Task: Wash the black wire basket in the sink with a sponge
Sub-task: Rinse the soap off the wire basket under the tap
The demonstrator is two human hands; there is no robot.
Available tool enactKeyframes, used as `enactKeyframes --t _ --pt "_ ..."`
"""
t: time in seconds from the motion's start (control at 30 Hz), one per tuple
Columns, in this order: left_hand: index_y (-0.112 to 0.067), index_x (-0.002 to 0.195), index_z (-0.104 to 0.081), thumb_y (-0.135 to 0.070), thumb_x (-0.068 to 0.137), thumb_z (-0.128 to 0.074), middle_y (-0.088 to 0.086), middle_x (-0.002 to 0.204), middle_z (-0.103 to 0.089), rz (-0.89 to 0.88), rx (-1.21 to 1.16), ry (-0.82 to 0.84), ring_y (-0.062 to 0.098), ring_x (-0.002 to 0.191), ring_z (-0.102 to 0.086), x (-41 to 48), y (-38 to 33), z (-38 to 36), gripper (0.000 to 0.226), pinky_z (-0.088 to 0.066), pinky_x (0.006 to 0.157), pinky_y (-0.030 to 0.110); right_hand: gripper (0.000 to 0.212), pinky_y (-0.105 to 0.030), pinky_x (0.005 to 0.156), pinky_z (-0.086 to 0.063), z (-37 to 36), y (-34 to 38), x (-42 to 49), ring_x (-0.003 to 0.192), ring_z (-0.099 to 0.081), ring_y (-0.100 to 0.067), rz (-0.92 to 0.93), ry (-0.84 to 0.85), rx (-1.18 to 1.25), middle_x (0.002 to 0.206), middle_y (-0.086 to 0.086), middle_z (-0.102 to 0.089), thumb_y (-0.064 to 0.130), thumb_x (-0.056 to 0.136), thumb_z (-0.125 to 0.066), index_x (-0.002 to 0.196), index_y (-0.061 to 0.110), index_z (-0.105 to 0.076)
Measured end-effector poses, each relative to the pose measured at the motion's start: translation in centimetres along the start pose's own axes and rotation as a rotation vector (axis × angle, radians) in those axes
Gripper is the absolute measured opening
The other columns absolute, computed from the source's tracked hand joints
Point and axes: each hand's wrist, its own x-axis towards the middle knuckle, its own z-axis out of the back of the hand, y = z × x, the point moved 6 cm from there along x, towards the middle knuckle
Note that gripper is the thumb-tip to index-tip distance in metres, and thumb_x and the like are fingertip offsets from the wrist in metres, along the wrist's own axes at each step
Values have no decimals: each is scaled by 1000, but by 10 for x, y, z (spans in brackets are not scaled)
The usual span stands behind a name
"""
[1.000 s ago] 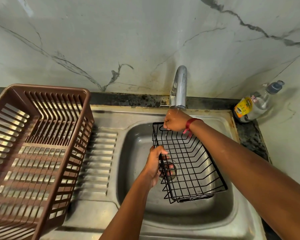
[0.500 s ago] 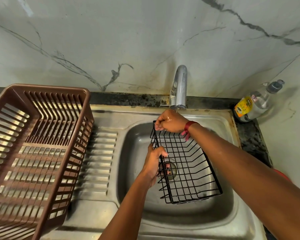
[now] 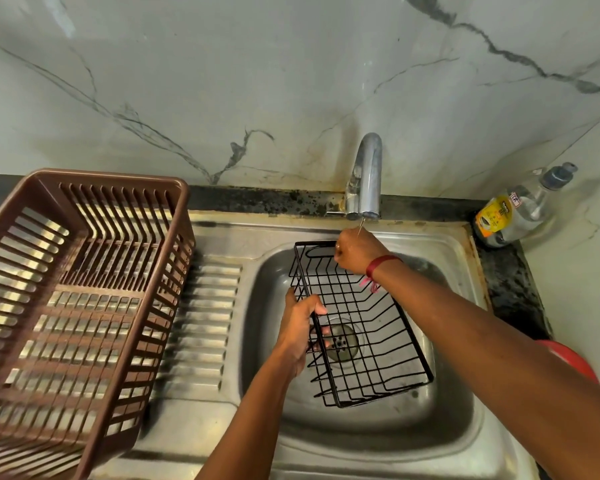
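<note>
The black wire basket [image 3: 378, 341] is sitting in the sink [image 3: 378, 441], its long axis running from the tap [image 3: 369, 174] toward the person. The left hand [image 3: 300, 330] is gripping its left rim and the right hand [image 3: 355, 252] is clasping the far edge under a thin trickle. No sponge is showing, and a brown crate [image 3: 84, 289] is standing to the left.

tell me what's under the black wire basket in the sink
Through the black wire basket the drain and bare steel sink floor show. The left hand, gripping the basket's rim, covers the drain's left edge.
</note>
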Motion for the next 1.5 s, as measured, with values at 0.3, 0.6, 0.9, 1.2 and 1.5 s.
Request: enactKeyframes --t 0.3,0.6,0.9,1.2,1.5 --pt "-50 160 -13 -43 41 -71 18 162 -38 -34 27 -50 47 142 -45 3 7 8 132 -40 112 68 8 -24 79 -54 13 -20 -13 75 -67 -12 -96 -333 326 81 -4 -74 7 74 -79 80 11 -76" --pt "-41 163 7 -22 70 -89 1 173 -14 -150 8 -118 28 155 -23 -22 6 -2 135 -21 124 54 15 -25 71 -49 -17 -36 -30 82 -61 -16 -304 -228 513 96 -5 -68 15 96 -55 102 9 -67" --pt "-20 140 -59 -92 61 -55 16 137 -65 -120 -147 -238 29 117 -66 -18 -4 24 106 -53 98 47 21 -1 50 -38 -11 -20 -35 65 -52 3 -167 -198 648 92 -1 -65 8 98 -49 109 5 -67" --pt "-24 143 -49 -55 60 -67 11 118 -67 -14 315 -63 33 108 -65 10 -40 16 91 -60 85 50 16 -24 83 -53 10 11 -21 83 -64 -6 81 -255 424 98 -5 -74 6 90 -61 100 9 -74" --pt "-35 103 -62 -58 76 -59 15 111 -65 34 194 22 35 88 -66 14 -14 1 36 -54 72 40 15 -33 79 -58 20 24 -11 74 -70 -11 -13 53 442 78 -7 -73 -4 80 -59 80 -2 -74"
